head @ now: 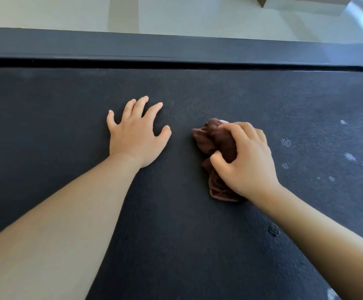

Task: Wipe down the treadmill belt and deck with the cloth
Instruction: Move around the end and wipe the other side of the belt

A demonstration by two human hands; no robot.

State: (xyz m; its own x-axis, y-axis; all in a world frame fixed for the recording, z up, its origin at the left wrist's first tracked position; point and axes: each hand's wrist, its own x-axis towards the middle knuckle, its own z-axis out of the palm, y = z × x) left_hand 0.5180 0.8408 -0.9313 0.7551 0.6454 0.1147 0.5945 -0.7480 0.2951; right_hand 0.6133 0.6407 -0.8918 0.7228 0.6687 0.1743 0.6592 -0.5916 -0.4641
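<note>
The belt (67, 105) at left and centre was seen free of marks and was judged wiped. Pale spots (349, 157) were left at the right, and the far deck (176, 46) was judged not yet done. The left hand (136, 135) was laid flat on the belt, fingers spread, nothing held. Near its right, the bunched cloth (216, 139) was gripped and pressed down by the curled right hand (247, 161).
</note>
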